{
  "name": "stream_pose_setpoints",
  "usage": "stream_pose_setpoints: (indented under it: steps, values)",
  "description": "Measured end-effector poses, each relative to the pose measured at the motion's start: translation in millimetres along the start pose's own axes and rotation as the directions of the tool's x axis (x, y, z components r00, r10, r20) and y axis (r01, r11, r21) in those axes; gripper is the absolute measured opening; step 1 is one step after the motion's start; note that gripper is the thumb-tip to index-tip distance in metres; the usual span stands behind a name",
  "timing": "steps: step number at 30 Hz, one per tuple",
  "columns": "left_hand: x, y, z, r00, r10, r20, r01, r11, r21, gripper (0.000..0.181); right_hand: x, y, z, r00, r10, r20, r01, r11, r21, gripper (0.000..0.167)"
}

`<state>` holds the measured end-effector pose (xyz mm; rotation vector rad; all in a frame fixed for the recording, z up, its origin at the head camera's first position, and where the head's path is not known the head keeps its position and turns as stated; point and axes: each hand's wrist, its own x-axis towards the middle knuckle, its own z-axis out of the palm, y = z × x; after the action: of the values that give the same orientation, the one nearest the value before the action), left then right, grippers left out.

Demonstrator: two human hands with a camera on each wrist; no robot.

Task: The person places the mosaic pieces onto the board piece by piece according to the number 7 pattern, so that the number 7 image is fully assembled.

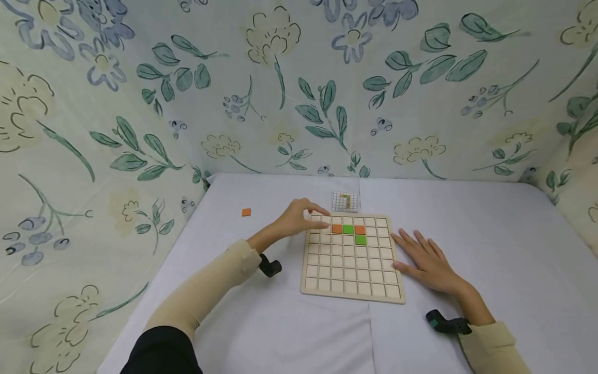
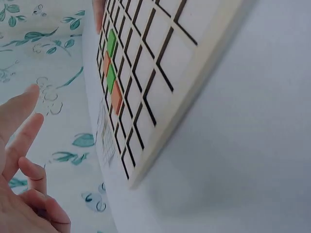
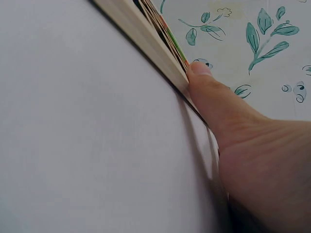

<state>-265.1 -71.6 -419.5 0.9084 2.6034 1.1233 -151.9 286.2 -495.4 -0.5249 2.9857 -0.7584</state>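
A wooden grid board [image 1: 343,262] lies flat on the worktop, slightly turned, its sides so nearly equal that no long axis stands out. Four coloured tiles sit in its cells towards the far side: an orange tile [image 1: 337,229], a green tile [image 1: 348,229] and a second orange tile [image 1: 359,229] in a line running left to right, with a second green tile [image 1: 361,240] directly on the near side of the line's right end.

The left hand [image 1: 298,216] reaches over the board's far left corner, thumb and forefinger extended and parted, with nothing visible between them. Its fingertips point right, just beside the left end of the line, so the tiles lie to the right of this hand, which is the nearer one to that end. Whether the fingertips touch the board cannot be told.

The right hand [image 1: 427,262] lies with fingers straight and spread at the board's right edge, its thumb [image 3: 209,90] touching the side.

Just beyond the far edge is a small card [image 1: 344,201] printed with a grid and coloured squares. A loose orange tile [image 1: 246,212] rests on the worktop [image 1: 490,234], left of the left hand and well apart from the board. Flowered cloth [image 1: 261,130] hangs behind.
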Motion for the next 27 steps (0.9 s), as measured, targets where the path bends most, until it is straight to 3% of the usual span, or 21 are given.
stream_pose_setpoints:
  steps: [7,12,19,27]
  values:
    - [-32.4,-30.6,-43.2,0.99,-0.109,-0.093,0.109,0.994,-0.004,0.04,0.9,-0.3,0.3,1.0,0.002,0.006,-0.002,1.0,-0.011,0.077]
    - [-47.4,-54.6,-65.7,0.98,-0.148,-0.13,0.145,0.989,-0.028,0.041,0.6,-1.3,-0.9,1.0,0.003,0.013,-0.003,1.0,-0.003,0.077]
    - [-57.1,-96.4,-88.3,0.965,-0.213,-0.154,0.204,0.976,-0.072,0.044,-1.5,-2.7,-2.8,1.0,0.002,0.008,-0.002,1.0,0.014,0.076]
    - [-66.7,-141.1,-101.3,0.955,-0.247,-0.164,0.241,0.969,-0.057,0.044,-0.4,-4.0,-3.0,1.0,-0.011,0.0,0.011,1.0,0.014,0.075]
